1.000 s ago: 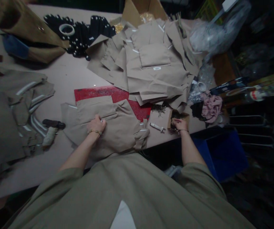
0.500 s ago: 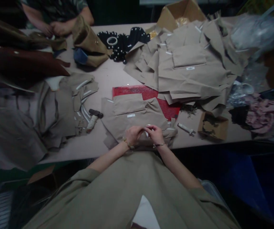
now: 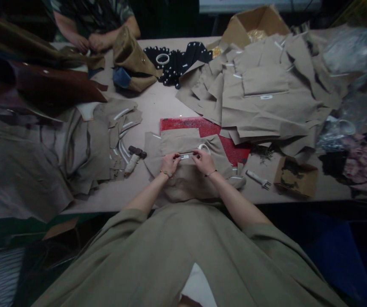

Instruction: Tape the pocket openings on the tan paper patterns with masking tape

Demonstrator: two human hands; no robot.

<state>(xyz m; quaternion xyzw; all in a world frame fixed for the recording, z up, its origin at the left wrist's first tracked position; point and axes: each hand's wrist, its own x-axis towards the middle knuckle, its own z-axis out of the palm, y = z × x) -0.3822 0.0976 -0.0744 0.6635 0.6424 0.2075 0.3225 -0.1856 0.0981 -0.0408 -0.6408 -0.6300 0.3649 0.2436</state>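
A brown-grey fabric piece (image 3: pixel 177 181) with a folded flap lies in front of me, partly over a red board (image 3: pixel 234 149). Both hands are over it, either side of a small white label (image 3: pixel 185 157) on the fabric. At the label's left end, my left hand (image 3: pixel 170 163) is closed in a pinch; what its fingertips hold is too small to make out. My right hand (image 3: pixel 203 162) is closed at the label's right end, with a roll of white tape (image 3: pixel 205 148) held at its fingers. The roll stands tilted just above the fabric.
A hammer (image 3: pixel 134 160) lies left of the fabric; a pronged tool (image 3: pixel 258 179) and small cardboard box (image 3: pixel 296 177) lie right. Fabric stacks (image 3: pixel 266 115) fill both sides. Another tape roll (image 3: pixel 162 59) sits on black studded material. Across the table are another person's hands (image 3: pixel 90 42).
My hands have moved forward from the fabric's near part to the label and spread apart from each other. The tape roll has come along with my right hand. The whole view has shifted slightly.
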